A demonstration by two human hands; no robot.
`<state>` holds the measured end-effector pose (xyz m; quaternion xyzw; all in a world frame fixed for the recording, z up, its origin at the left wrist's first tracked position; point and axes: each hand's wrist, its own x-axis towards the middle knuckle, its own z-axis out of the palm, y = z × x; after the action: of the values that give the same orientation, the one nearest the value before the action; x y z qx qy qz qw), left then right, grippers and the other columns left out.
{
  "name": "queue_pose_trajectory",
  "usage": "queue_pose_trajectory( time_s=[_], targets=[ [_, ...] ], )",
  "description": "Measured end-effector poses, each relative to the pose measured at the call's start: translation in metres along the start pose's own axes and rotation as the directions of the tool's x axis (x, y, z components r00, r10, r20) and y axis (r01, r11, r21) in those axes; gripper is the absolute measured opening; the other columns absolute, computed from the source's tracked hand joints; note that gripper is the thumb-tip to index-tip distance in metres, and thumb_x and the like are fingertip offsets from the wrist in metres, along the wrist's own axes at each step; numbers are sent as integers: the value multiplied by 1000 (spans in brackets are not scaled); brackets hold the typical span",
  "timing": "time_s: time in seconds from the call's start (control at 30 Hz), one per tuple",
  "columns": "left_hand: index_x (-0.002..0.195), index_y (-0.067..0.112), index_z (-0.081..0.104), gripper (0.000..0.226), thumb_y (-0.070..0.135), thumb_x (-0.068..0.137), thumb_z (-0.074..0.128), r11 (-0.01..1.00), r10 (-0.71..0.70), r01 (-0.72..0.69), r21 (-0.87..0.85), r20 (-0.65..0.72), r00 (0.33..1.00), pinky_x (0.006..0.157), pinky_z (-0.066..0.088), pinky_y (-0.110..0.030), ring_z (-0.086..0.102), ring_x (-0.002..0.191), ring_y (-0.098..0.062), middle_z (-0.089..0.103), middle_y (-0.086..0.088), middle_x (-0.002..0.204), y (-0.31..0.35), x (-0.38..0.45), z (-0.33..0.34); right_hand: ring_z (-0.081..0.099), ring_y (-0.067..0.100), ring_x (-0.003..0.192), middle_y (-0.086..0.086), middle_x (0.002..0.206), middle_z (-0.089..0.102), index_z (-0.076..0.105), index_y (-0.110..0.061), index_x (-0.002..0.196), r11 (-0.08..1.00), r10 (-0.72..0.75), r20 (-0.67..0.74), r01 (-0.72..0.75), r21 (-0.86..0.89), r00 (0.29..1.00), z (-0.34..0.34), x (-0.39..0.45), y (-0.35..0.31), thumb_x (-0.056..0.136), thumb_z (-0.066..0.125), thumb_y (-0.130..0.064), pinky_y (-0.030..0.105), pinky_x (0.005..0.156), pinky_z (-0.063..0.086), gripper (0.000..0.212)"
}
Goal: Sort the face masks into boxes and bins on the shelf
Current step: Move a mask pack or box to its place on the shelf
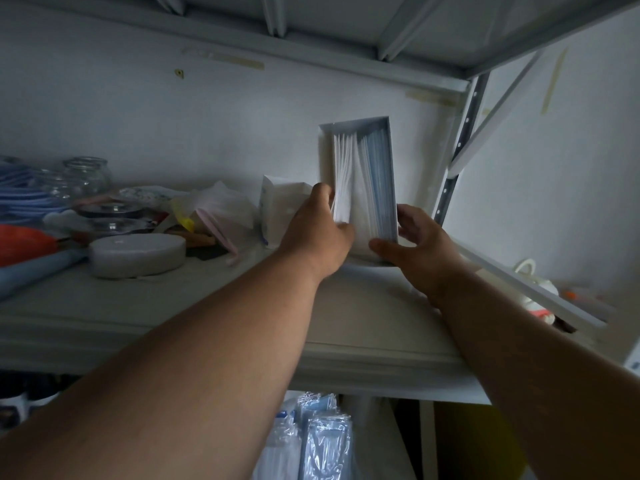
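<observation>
A white mask box [325,150] stands tilted up on the white shelf [214,327], its open face toward me. Inside it are a stack of white face masks [343,178] on the left and blue face masks [379,181] on the right. My left hand [317,230] grips the box's left wall, with fingers pressed against the white masks. My right hand [414,244] holds the lower right corner of the box. A second white carton [280,209] stands just left of my left hand. Wrapped blue masks [323,441] lie on the shelf below.
The left of the shelf is crowded: a round white disc [136,254], glass jars [88,174], clear lids, plastic bags [218,202], an orange item [24,242] and blue plates. A perforated metal upright [460,147] and a diagonal brace stand right of the box. Small objects lie at far right.
</observation>
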<state>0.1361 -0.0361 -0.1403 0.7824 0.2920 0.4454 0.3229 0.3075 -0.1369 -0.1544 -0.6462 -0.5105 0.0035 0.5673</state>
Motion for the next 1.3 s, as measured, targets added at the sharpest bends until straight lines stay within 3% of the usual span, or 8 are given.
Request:
queue_pose_trajectory(
  time_s=[0.17, 0.3, 0.5, 0.63, 0.83, 1.0, 1.1, 1.3],
  targets=[
    [155, 24, 38, 67, 36, 98, 71, 1000, 15, -15, -16, 9, 1000, 95, 38, -28, 54, 137, -27, 52, -5, 156, 0, -1, 0, 59, 3, 128, -19, 138, 65, 58, -28, 151, 1000, 4, 9, -4, -16, 1000, 0, -3, -4, 81, 95, -31, 34, 105, 49, 79],
    [153, 25, 38, 87, 53, 86, 85, 998, 19, -19, -56, -4, 1000, 106, 47, -35, 54, 140, -27, 53, -3, 157, -3, 0, 2, 57, -13, 112, -37, 120, 59, 54, -31, 152, 1000, -2, 38, 3, -25, 999, 0, -4, -7, 80, 96, -34, 23, 95, 47, 83],
    [155, 23, 37, 71, 34, 96, 75, 1000, 11, -11, 1, 3, 1000, 95, 39, -30, 54, 133, -28, 52, -6, 154, 0, 0, 0, 58, -10, 118, -24, 134, 65, 57, -31, 151, 1000, -3, 23, 4, -31, 1000, 1, -4, -7, 79, 97, -36, 35, 106, 49, 82],
    [154, 24, 38, 65, 28, 98, 71, 1000, 11, -11, -2, -3, 1000, 92, 39, -28, 57, 130, -28, 54, -5, 153, -1, 0, 0, 57, -15, 111, -32, 123, 64, 59, -32, 146, 1000, -7, 37, 8, -26, 999, 1, -5, -10, 84, 93, -30, 31, 102, 47, 70],
    [158, 25, 36, 69, 35, 100, 73, 999, 36, -35, -35, 28, 999, 101, 35, -27, 47, 147, -26, 46, -3, 163, 0, -2, 0, 59, 8, 134, -18, 142, 66, 58, -32, 149, 999, 17, 27, -16, -38, 999, 1, -7, -10, 78, 95, -44, 47, 115, 50, 82],
    [156, 28, 37, 66, 38, 101, 73, 997, 61, -59, -57, 48, 997, 101, 34, -28, 44, 148, -26, 44, -1, 164, 0, -3, 0, 57, 11, 140, -16, 148, 63, 50, -35, 155, 997, 64, 82, -60, -48, 995, -2, -7, -10, 51, 97, -74, 53, 118, 49, 121],
    [153, 29, 40, 63, 36, 100, 73, 996, 77, -74, -52, 48, 996, 100, 35, -28, 46, 146, -25, 45, 0, 163, 0, -4, 0, 58, 12, 139, -15, 149, 62, 48, -36, 155, 995, 76, 98, -69, -70, 992, -2, -8, -11, 41, 97, -81, 54, 116, 51, 132],
    [152, 29, 42, 59, 34, 101, 73, 995, 86, -84, -52, 50, 995, 99, 36, -28, 47, 145, -26, 46, -2, 162, 1, -6, -2, 58, 14, 139, -15, 147, 64, 48, -37, 155, 995, 82, 94, -76, -70, 992, -1, -9, -11, 48, 97, -72, 56, 115, 52, 123]
  ],
)
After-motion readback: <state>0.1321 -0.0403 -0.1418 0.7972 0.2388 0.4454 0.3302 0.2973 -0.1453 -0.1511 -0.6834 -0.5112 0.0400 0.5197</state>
